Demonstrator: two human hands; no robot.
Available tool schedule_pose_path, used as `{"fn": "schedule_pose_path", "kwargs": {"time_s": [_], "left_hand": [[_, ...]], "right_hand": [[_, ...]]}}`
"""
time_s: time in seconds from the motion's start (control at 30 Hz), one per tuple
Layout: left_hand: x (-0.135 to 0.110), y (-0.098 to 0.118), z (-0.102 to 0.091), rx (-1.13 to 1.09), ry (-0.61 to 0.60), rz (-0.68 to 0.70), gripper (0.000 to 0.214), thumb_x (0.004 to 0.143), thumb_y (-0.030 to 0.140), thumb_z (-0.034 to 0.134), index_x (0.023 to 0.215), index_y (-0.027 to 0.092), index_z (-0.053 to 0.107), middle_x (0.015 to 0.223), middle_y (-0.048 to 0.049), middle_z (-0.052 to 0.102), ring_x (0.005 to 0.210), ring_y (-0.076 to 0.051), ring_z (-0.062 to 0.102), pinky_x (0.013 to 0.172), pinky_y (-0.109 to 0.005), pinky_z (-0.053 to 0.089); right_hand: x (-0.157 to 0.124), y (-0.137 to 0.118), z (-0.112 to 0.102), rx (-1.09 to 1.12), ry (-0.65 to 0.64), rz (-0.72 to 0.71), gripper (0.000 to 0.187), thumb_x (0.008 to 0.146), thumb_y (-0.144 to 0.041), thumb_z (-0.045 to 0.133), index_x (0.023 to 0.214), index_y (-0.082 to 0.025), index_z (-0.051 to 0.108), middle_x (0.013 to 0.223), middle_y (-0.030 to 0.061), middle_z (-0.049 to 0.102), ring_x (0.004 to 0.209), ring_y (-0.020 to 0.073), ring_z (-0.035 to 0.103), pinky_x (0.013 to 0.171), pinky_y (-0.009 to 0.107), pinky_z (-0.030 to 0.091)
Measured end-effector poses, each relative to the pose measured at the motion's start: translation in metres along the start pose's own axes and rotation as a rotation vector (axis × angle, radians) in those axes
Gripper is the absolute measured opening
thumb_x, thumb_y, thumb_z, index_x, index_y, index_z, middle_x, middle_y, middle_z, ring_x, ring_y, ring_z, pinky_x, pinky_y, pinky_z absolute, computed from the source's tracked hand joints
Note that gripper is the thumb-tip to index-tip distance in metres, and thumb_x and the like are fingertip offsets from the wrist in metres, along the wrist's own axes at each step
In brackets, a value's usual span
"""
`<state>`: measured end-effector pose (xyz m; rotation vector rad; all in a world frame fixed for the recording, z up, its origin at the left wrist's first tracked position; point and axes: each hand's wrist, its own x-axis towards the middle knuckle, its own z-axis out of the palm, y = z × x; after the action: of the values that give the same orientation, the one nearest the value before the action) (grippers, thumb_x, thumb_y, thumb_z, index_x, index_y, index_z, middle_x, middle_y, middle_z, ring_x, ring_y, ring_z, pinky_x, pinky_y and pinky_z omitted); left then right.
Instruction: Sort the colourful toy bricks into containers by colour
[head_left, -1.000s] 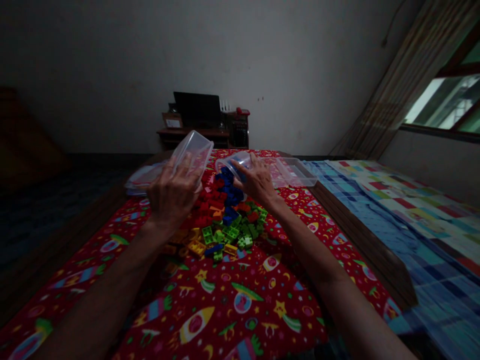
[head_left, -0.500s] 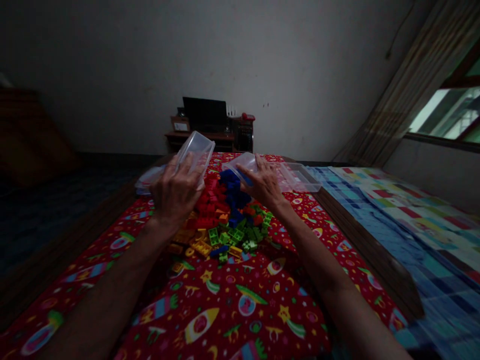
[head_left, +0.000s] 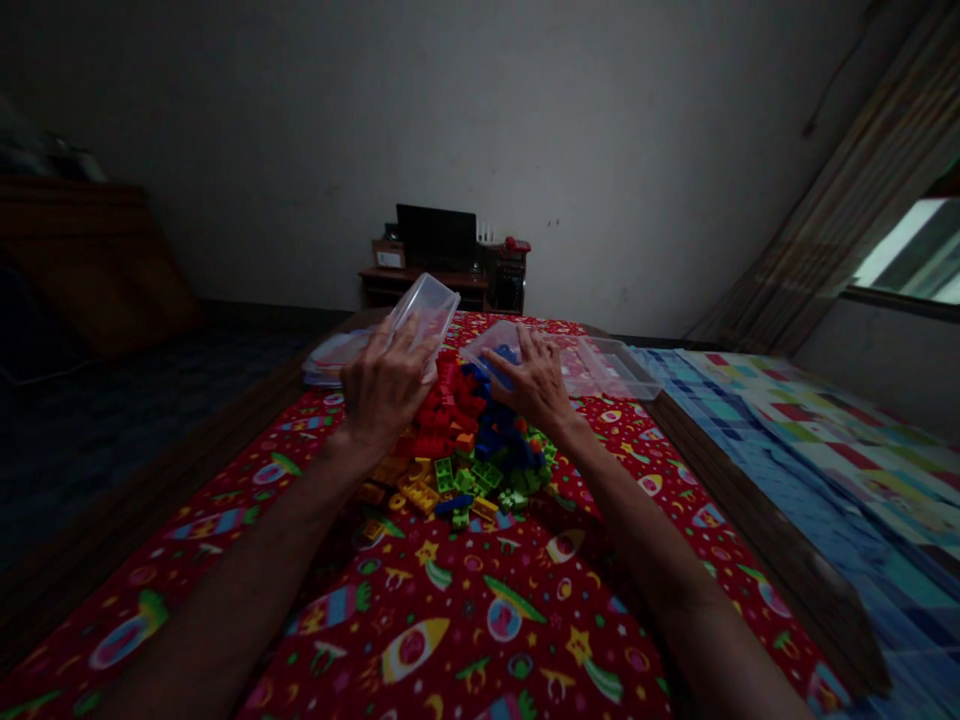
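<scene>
My left hand grips a clear plastic box, tilted up on its side above the bricks. With fingers spread over its edge, my right hand holds a second clear box, also tipped; some blue bricks show through its wall. Below and between the hands lies a heap of toy building bricks: red bricks, blue bricks, green bricks and yellow bricks. My palms hide part of the heap and the boxes' lower edges.
The heap lies on a red patterned cloth over a table. Stacked clear containers stand at the left edge, and another clear box at the right. A bed adjoins the right side. A monitor stands by the wall.
More blue bricks now lie on the near right of the heap, over the green ones. The camera view has turned slightly left. Both hands still hold their boxes.
</scene>
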<state>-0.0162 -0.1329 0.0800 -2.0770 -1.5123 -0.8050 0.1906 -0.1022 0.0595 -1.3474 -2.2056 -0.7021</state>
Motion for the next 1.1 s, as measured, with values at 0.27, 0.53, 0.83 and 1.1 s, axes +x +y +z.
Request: {"fn": "schedule_pose_path", "kwargs": {"time_s": [0.27,0.53,0.83,1.1], "left_hand": [[0.002,-0.009,0.003,0.028,0.054,-0.037,0.043,0.087,0.027,0.046,0.13,0.029,0.054,0.147,-0.0011,0.042,0.135,-0.029,0.035,0.103,-0.044,0.039],[0.003,-0.015,0.008,-0.022,0.138,-0.006,0.042,0.085,0.025,0.052,0.126,0.027,0.057,0.143,-0.0033,0.047,0.131,-0.03,0.041,0.101,-0.045,0.042],[0.003,-0.012,0.004,-0.069,0.093,-0.013,0.039,0.085,0.026,0.051,0.123,0.025,0.06,0.142,-0.0031,0.049,0.13,-0.029,0.042,0.103,-0.044,0.04],[0.002,-0.014,0.007,-0.054,0.091,-0.003,0.036,0.087,0.028,0.048,0.121,0.025,0.061,0.143,-0.0022,0.047,0.13,-0.027,0.042,0.105,-0.043,0.038]], "right_hand": [[-0.008,-0.022,0.006,-0.023,-0.023,-0.164,0.045,0.091,-0.032,0.052,0.135,-0.036,0.046,0.15,0.0081,0.031,0.133,0.0331,0.026,0.104,0.054,0.021],[0.0,-0.004,0.015,0.016,0.122,-0.139,0.042,0.087,-0.035,0.059,0.129,-0.036,0.053,0.15,0.006,0.032,0.133,0.0326,0.029,0.103,0.053,0.025],[0.01,0.026,0.004,0.013,0.292,-0.046,0.042,0.085,-0.037,0.06,0.127,-0.032,0.057,0.149,0.0068,0.034,0.129,0.0318,0.036,0.1,0.05,0.03],[0.015,0.033,-0.005,0.006,0.289,-0.121,0.049,0.084,-0.035,0.062,0.132,-0.033,0.052,0.15,0.0069,0.033,0.131,0.0324,0.034,0.099,0.051,0.03]]}}
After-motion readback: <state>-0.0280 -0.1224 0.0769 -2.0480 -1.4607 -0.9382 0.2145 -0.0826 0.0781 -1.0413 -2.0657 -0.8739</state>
